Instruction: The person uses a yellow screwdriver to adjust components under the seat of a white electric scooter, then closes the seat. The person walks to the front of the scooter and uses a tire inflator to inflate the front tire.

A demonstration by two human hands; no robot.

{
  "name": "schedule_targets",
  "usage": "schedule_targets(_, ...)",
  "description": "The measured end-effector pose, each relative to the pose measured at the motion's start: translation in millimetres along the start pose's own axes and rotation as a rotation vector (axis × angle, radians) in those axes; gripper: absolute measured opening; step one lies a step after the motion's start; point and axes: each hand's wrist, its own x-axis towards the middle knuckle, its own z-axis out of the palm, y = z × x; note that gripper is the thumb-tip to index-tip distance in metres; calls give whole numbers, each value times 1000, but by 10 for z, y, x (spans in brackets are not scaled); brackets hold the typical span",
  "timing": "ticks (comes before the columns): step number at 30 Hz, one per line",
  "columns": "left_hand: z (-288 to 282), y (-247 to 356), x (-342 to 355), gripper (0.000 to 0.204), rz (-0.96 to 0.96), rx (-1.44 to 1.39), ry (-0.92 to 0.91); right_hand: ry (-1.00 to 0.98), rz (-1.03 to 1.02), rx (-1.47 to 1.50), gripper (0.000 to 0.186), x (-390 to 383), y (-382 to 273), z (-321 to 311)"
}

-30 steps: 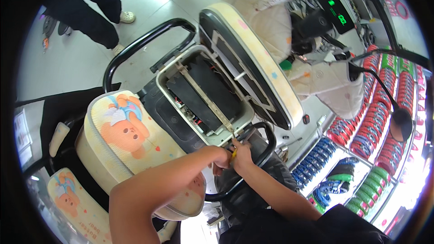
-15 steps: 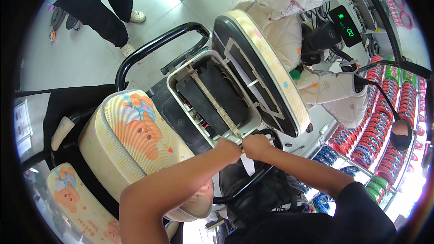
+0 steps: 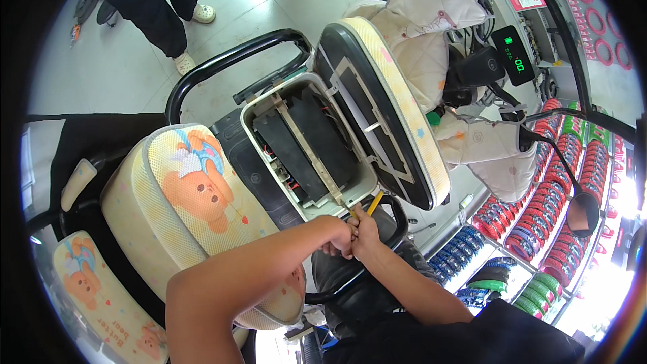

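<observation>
An electric scooter's seat [image 3: 404, 114] is tipped up, its dark underside facing the grey storage box [image 3: 306, 219]. Inside the box lie black battery packs [image 3: 286, 155] with a metal strap [image 3: 306, 152] across them, and wires at their edge. My hands meet at the box's near end. My right hand [image 3: 365, 234] is closed round a yellow-handled tool [image 3: 375, 203]; a second yellow piece shows at the strap's end. Beside it my left hand [image 3: 340, 237] is closed, fingers pressed against the right hand; what it holds is hidden.
A padded rear seat [image 3: 202, 189] with a bear print stands left, by a black tube rail [image 3: 229, 64]. Quilted covers [image 3: 411, 47], a lit display [image 3: 513, 56] and a mirror [image 3: 581, 214] lie right. Shelves hold coiled goods [image 3: 519, 212]. Two people stand at the far side.
Both hands have drawn slightly nearer to me and closer together, off the box rim. The yellow tool now shows clearly. The view has shifted a little.
</observation>
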Motion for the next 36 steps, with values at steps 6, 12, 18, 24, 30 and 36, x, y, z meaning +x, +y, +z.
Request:
schedule_targets(6,165,175,-212,27,133,-423,70,49,-199,-351,66,-213,-48,-217)
schedule_targets(12,113,89,-121,37,136,-259,101,-185,-1478,-2061,73,-862,-778,251)
schedule_targets(18,-42,329,-507,25,86,248,281,-638,-599,-2769,24,-347,-951,405)
schedule_targets(24,-594,152,-876,16,147,879,903,37,-384,-2027,34,-100,-837,321)
schedule_targets(30,-671,128,-625,10,-35,674,1237,293,-475,-1682,28,327,-743,272)
schedule_targets(36,-384,-7,-316,14,26,171,340,241,-95,-74,23,228,-140,228)
